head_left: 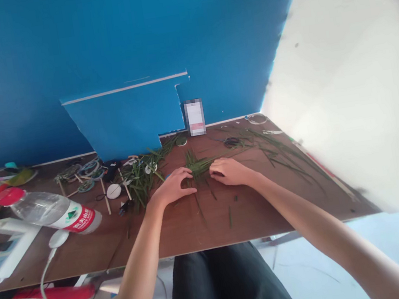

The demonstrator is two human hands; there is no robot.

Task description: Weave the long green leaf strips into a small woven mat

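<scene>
In the head view a small woven patch of green leaf strips (197, 166) lies on the brown table, with strip ends sticking out at the top and to the right. My left hand (174, 187) rests at its left edge, thumb stretched away from the fingers, holding nothing. At the right side, my right hand (231, 170) has its fingers curled in at the strip ends, closed on them; the fingertips are partly hidden. A few loose strips (230, 216) lie on the table below the hands.
A heap of green strips (142, 180) lies left of my hands, more strips (286, 154) to the right. A phone (195, 117) leans on the blue wall. Scissors (232, 141) lie behind. A water bottle (56, 211), power strip (10, 252) and white charger (59, 238) are left.
</scene>
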